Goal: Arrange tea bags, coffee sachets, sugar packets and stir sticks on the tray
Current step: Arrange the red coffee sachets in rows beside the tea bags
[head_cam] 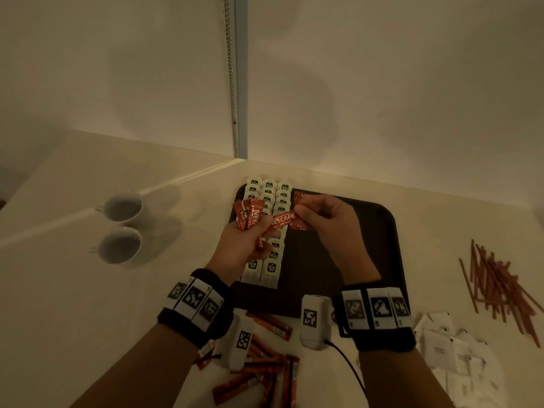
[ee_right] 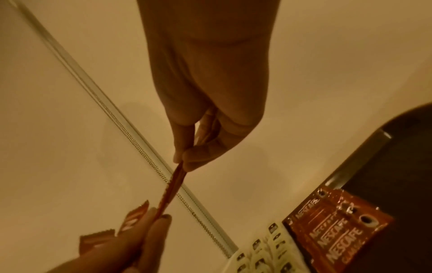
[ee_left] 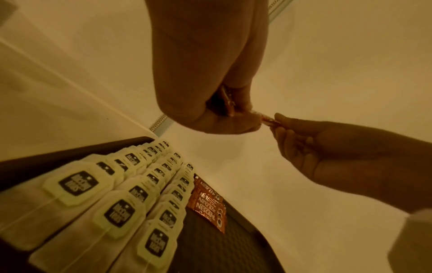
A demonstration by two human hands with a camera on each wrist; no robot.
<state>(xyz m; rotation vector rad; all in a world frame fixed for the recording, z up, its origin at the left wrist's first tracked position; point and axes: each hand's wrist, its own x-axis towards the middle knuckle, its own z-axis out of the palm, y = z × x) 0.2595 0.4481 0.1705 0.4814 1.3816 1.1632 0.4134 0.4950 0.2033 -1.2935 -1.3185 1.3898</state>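
Three neat rows of pale paper tea bags [head_cam: 267,231] already fill the left part of the dark rectangular plastic tray [head_cam: 391,245], and a short column of red foil coffee sachets [ee_left: 209,204] has begun just right of them. Above the tray, the left hand [head_cam: 241,245] grips a fan of sachets while the right hand [head_cam: 329,222] pinches one red sachet [head_cam: 283,219] from it. Off the tray on the cream countertop [head_cam: 88,304] against a plain wall, loose red sachets [head_cam: 265,366], white paper sugar packets [head_cam: 459,354], reddish-brown stir sticks [head_cam: 497,284] and two white cups [head_cam: 122,228] remain.
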